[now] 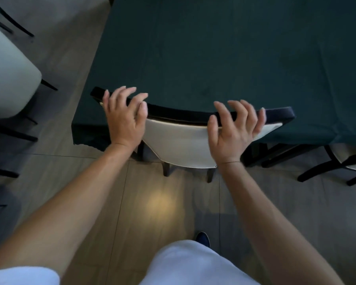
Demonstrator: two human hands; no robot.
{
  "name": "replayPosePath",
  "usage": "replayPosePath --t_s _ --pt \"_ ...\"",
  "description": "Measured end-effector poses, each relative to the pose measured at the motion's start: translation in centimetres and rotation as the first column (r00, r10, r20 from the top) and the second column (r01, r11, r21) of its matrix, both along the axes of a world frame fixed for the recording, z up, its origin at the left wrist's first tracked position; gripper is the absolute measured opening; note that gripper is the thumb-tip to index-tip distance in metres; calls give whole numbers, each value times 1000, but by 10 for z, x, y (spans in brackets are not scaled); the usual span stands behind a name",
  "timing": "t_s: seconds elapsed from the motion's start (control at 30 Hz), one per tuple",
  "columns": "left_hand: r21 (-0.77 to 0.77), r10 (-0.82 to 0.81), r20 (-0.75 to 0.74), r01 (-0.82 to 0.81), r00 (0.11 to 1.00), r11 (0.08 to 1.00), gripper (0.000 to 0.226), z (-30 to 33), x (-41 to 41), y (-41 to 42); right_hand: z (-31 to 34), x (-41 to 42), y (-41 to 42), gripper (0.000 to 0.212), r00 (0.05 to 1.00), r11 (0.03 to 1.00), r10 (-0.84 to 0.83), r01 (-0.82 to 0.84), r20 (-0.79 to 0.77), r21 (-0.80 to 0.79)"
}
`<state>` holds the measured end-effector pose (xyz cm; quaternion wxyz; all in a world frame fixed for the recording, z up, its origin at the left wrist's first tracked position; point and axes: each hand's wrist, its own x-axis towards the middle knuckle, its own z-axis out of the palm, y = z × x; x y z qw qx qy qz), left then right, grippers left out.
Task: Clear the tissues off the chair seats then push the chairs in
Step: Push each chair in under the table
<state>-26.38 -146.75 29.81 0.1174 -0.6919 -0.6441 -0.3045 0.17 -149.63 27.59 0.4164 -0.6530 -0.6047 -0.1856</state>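
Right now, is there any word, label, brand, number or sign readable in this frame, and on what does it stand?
None: no text shows on the chair back, the dark tablecloth, the floor, or the neighbouring chairs.

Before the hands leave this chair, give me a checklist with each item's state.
1. Chair pushed in: ok, its top rail sits at the table edge, seat hidden under the cloth.
2. Seat free of tissues: cannot tell, seat is out of sight.
3. Left hand empty: ok, fingers spread over the rail, holding nothing.
4. Right hand empty: ok, fingers loose over the rail.
5. Next chair pushed in: cannot tell, only part shows at right.
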Motion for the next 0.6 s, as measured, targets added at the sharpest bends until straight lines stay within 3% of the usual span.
replayPosePath --t_s 0.13,0.4,0.6 --pt "22 29 29 -29 999 999 45 -13 -1 -12 -14 -7 -9 37 1000 1000 -8 8 4 -1" --pt "103 90 100 -100 991 990 39 -19 66 3 -13 61 32 44 999 999 -1 0 43 37" --pt "173 71 75 -83 995 981 41 -26 58 5 -11 52 24 42 999 1000 -18 18 45 -5"
